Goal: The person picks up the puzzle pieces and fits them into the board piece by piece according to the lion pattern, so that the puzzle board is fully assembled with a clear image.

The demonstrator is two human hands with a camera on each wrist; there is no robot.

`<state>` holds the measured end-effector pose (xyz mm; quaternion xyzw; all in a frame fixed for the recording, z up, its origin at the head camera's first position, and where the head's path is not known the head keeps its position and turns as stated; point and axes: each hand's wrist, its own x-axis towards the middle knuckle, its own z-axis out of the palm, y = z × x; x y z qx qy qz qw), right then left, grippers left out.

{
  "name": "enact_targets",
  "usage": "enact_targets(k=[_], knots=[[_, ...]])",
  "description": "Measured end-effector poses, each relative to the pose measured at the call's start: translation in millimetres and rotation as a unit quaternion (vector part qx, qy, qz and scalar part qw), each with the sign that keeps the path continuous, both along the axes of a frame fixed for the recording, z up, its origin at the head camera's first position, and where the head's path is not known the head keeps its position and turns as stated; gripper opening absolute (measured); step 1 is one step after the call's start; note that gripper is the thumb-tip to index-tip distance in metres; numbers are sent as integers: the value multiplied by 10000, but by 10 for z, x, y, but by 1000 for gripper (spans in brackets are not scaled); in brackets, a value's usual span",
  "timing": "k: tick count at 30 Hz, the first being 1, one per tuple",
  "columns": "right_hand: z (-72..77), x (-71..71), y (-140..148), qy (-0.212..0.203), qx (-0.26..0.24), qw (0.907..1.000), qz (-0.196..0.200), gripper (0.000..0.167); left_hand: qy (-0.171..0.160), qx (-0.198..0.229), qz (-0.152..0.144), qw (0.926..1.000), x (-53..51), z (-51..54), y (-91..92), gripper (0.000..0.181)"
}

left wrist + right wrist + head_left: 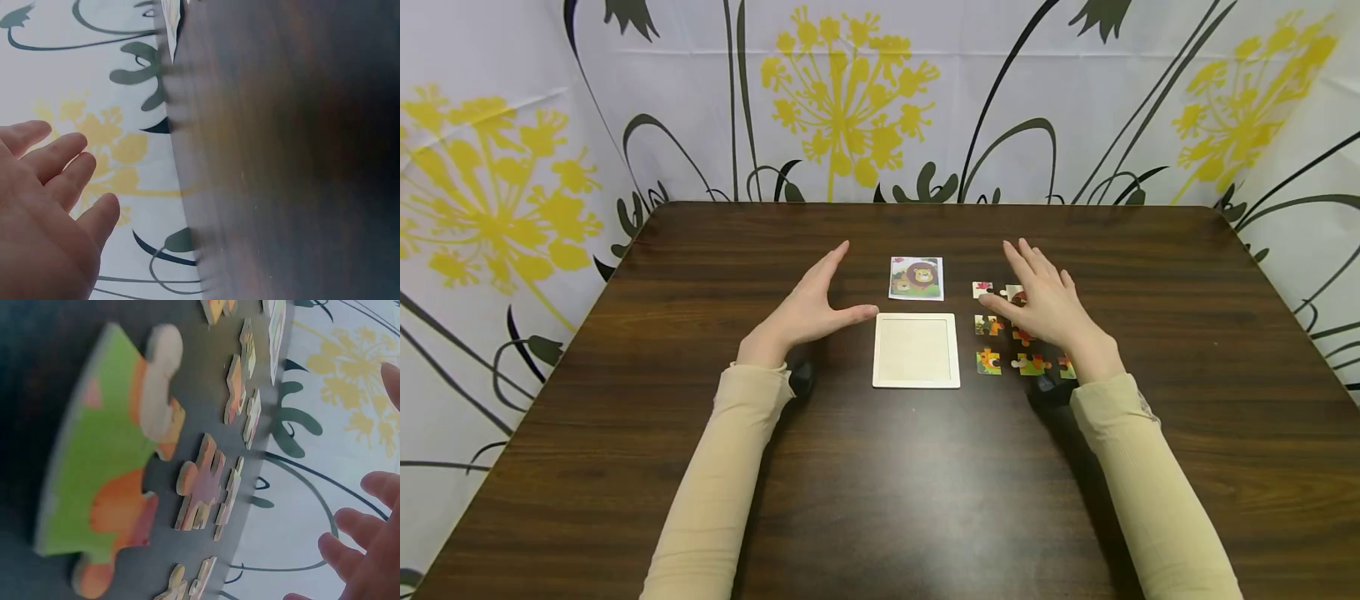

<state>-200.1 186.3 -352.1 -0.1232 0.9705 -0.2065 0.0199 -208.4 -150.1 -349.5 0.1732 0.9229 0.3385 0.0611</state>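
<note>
My left hand (800, 315) is held over the table left of a pale square puzzle frame (917, 350), fingers extended and thumb spread toward its upper left corner. It holds nothing. My right hand (1051, 307), also with extended fingers and holding nothing, hovers above several loose jigsaw pieces (988, 362), partly covering them. Right of the frame, these pieces lie apart in rough rows; one with green and orange print (115, 506) looms large in the right wrist view. Just behind the frame lies a picture card (917, 279) with a lion on it.
Everything lies on a dark wooden table (917, 483). A white cloth (700, 75) with yellow and dark plant prints hangs behind and beside it. Dark objects (802, 379) sit under both wrists.
</note>
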Motion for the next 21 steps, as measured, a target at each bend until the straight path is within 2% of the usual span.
enact_targets(k=[11, 21], knots=[[-11, 168, 32, 50, -580, 9976, 369, 90, -54, 309, -364, 9988, 152, -9, 67, 106], [-50, 258, 40, 48, -763, 9944, 730, 83, -73, 159, -725, 9972, 233, -79, 144, 108]])
